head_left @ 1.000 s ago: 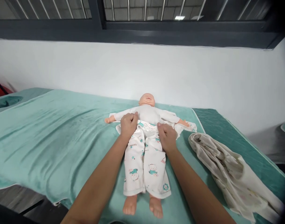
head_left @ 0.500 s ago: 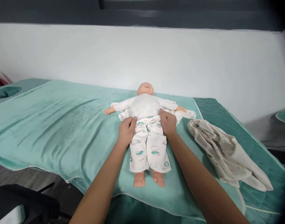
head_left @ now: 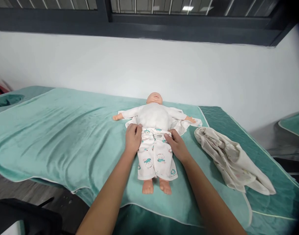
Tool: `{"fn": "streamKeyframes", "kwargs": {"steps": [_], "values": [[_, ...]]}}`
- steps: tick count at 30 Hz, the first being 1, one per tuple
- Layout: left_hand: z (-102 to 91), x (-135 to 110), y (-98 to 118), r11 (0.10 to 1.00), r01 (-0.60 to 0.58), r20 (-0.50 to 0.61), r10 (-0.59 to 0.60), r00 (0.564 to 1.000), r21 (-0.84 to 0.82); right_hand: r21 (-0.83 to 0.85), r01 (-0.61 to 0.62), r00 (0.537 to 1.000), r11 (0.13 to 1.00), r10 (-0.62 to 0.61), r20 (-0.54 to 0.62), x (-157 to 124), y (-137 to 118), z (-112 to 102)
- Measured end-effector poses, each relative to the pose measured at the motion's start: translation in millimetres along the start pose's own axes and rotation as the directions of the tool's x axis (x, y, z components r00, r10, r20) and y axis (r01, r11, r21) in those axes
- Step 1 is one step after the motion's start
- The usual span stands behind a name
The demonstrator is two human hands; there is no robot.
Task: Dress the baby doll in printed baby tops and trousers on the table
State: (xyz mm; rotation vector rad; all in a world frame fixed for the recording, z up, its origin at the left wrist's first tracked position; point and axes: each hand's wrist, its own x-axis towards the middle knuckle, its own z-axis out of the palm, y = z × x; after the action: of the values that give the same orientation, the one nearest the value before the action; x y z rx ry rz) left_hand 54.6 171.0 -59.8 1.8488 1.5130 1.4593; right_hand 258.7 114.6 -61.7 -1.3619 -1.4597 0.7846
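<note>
A baby doll (head_left: 154,116) lies on its back, arms spread, head toward the wall and bare feet toward me. It wears a white top and white trousers (head_left: 161,160) printed with small animals. My left hand (head_left: 133,138) is closed on the trousers' waistband at the doll's hip on the left. On the opposite hip, my right hand (head_left: 176,143) grips the trousers just below the waistband, its thumb lying across the front. Part of a printed white garment (head_left: 180,126) lies spread beneath the doll's back and arms.
A light green blanket (head_left: 66,130) covers the bed under the doll. To the right, a crumpled cream cloth (head_left: 234,160) lies partly over the darker green bedding (head_left: 237,130). A white wall (head_left: 115,65) rises behind, and a black object (head_left: 29,215) stands at lower left.
My right hand has shifted down from the waist, and its thumb now rests on the trousers' front. My left hand stays at the waistband. The view has tilted up slightly.
</note>
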Motion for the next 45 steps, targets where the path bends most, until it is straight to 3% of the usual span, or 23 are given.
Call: {"fn": "streamKeyframes", "kwargs": {"steps": [8, 15, 19, 22, 29, 32, 35, 39, 45], "values": [[7.4, 12, -3, 0.996, 0.074, 0.006, -0.074, 0.997, -0.056, -0.015, 0.02, 1.0, 1.0, -0.021, -0.005, 20, 2, 6], [26.6, 53, -12, 0.995, 0.034, -0.019, -0.035, 0.999, -0.092, -0.082, 0.091, 0.99, 0.992, -0.099, -0.1, 62, 10, 16], [29.1, 63, -14, 0.997, -0.006, -0.022, 0.005, 1.0, -0.071, -0.125, 0.095, 0.988, 0.988, -0.109, -0.112, 74, 16, 18], [21.4, 51, -11, 0.999, -0.009, 0.008, 0.009, 1.0, -0.052, -0.135, 0.092, 0.988, 0.987, -0.108, -0.115, 74, 17, 17], [-8.4, -18, 1, 0.997, -0.074, 0.064, 0.072, 0.995, 0.027, -0.126, 0.101, 0.977, 0.987, -0.123, -0.173, 73, 20, 17], [-12.3, -31, 2, 0.997, -0.061, 0.098, 0.057, 0.994, 0.043, -0.13, 0.095, 0.972, 0.987, -0.12, -0.203, 73, 19, 17], [-10.5, -29, 0, 0.996, -0.059, 0.107, 0.051, 0.993, 0.072, -0.143, 0.088, 0.964, 0.986, -0.121, -0.237, 62, 14, 17], [-7.5, -25, -2, 0.993, -0.084, 0.093, 0.077, 0.993, 0.078, -0.129, 0.026, 0.965, 0.991, -0.059, -0.255, 21, 2, 17], [-7.3, -25, -5, 0.993, -0.096, 0.114, 0.088, 0.99, 0.067, -0.012, -0.025, 0.99, 1.0, 0.023, -0.138, -31, -6, 18]]}}
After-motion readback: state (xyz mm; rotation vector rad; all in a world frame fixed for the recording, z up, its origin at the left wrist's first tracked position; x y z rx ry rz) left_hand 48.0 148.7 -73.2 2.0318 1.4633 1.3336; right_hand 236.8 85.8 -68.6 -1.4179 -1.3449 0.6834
